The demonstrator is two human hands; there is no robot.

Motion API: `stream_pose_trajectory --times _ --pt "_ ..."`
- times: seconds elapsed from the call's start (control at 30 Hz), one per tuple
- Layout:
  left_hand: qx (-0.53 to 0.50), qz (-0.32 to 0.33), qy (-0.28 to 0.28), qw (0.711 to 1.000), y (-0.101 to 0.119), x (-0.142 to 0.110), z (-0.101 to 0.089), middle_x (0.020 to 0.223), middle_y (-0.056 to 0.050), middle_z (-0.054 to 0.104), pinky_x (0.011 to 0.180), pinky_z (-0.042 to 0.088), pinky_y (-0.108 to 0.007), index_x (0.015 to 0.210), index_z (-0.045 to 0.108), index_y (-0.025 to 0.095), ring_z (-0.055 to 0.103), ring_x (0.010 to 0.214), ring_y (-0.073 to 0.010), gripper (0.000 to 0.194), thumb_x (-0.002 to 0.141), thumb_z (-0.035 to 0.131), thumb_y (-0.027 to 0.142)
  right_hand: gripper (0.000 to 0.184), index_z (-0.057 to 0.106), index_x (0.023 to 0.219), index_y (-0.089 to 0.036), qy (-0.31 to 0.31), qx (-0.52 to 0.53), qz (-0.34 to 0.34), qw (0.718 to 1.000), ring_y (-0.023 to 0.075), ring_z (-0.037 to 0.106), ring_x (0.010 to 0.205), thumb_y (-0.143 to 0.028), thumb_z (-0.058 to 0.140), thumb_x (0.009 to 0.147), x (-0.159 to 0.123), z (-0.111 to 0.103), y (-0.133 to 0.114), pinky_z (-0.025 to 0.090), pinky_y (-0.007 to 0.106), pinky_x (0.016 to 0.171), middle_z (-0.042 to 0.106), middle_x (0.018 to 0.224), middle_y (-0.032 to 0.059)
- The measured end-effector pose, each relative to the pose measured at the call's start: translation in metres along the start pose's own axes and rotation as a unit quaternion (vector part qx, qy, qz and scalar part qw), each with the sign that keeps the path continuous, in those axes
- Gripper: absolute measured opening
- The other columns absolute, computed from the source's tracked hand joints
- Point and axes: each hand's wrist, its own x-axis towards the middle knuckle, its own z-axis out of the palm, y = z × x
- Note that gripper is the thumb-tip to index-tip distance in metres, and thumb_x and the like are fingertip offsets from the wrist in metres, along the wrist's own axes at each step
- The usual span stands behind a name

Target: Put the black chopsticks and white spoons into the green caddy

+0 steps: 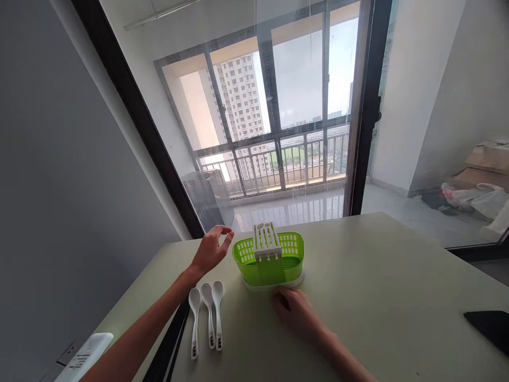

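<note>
A green plastic cutlery basket [251, 260] with a white slotted insert [265, 240] stands on a white drip base on the pale table [389, 276]. My left hand [210, 249] hovers just left of the basket's rim, fingers apart and curved, holding nothing. My right hand [293, 309] lies on the table right in front of the basket, its fingers curled at the white base; whether they grip it is unclear. Three white spoons [207, 313] lie side by side on the table left of my right hand, below my left wrist.
A black flat object [491, 328] lies near the table's right edge. A white remote-like device [84, 356] sits at the lower left. A black strip [170, 339] runs along the table's left edge. Glass doors and a balcony are behind; bags and boxes lie on the floor [477, 191].
</note>
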Motion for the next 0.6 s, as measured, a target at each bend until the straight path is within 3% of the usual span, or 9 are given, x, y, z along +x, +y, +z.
stream_pose_trajectory --times 0.03,0.1,0.2,0.27,0.33,0.43,0.6 --pt "-0.023 0.023 0.032 0.999 0.017 0.004 0.001 0.114 -0.012 0.071 0.083 0.052 -0.036 0.106 0.066 0.019 0.066 0.108 -0.0273 0.042 0.1 0.043 0.054 0.024 0.07 0.079 -0.024 0.0 -0.002 0.001 1.0 0.0182 0.061 0.062 -0.022 0.048 0.09 0.0 0.0 -0.001 0.036 0.029 0.059 0.073 0.072 0.0035" --pt "-0.039 0.082 0.044 0.995 0.047 0.007 0.008 0.12 -0.011 0.069 0.096 0.051 -0.041 0.113 0.064 0.02 0.063 0.115 -0.0276 0.04 0.1 0.045 0.054 0.025 0.069 0.079 -0.023 -0.002 -0.003 0.002 1.0 0.018 0.059 0.062 -0.023 0.047 0.091 0.0 -0.001 -0.002 0.035 0.029 0.059 0.072 0.071 0.0037" --pt "-0.023 0.151 0.013 0.988 0.079 0.004 0.028 0.137 -0.015 0.061 0.112 0.042 -0.049 0.134 0.055 0.021 0.052 0.133 -0.0311 0.054 0.096 0.051 0.059 0.024 0.069 0.08 -0.023 -0.01 -0.003 -0.001 1.0 0.0169 0.057 0.061 -0.024 0.048 0.091 0.001 -0.001 -0.001 0.035 0.029 0.059 0.07 0.069 0.003" --pt "0.013 0.173 -0.017 0.985 0.089 -0.002 0.046 0.146 -0.02 0.054 0.117 0.036 -0.055 0.143 0.047 0.018 0.043 0.143 -0.0352 0.069 0.093 0.054 0.064 0.024 0.068 0.08 -0.022 -0.013 -0.004 -0.003 1.0 0.0164 0.056 0.06 -0.025 0.047 0.09 0.001 0.0 0.001 0.034 0.029 0.059 0.069 0.069 0.0032" --pt "0.053 0.192 -0.041 0.979 0.09 -0.007 0.062 0.152 -0.024 0.048 0.12 0.031 -0.059 0.147 0.043 0.013 0.036 0.148 -0.0379 0.076 0.092 0.053 0.065 0.024 0.068 0.079 -0.021 -0.015 -0.006 -0.004 1.0 0.016 0.054 0.059 -0.025 0.047 0.09 0.001 0.002 0.003 0.033 0.03 0.058 0.069 0.068 0.0037" --pt "0.094 0.217 -0.04 0.971 0.083 -0.01 0.073 0.157 -0.023 0.043 0.122 0.031 -0.056 0.149 0.042 0.012 0.033 0.15 -0.0353 0.069 0.096 0.051 0.055 0.024 0.067 0.078 -0.021 -0.016 -0.005 -0.005 1.0 0.0153 0.052 0.058 -0.025 0.047 0.09 0.001 0.003 0.005 0.032 0.029 0.058 0.067 0.067 0.0034" --pt "0.138 0.216 -0.018 0.966 0.058 -0.004 0.064 0.158 -0.016 0.045 0.123 0.034 -0.049 0.149 0.044 0.016 0.039 0.148 -0.0298 0.061 0.096 0.054 0.043 0.021 0.067 0.081 -0.021 -0.022 0.001 -0.007 1.0 0.0145 0.053 0.061 -0.021 0.047 0.088 0.0 0.001 0.004 0.033 0.027 0.06 0.068 0.07 0.0016"
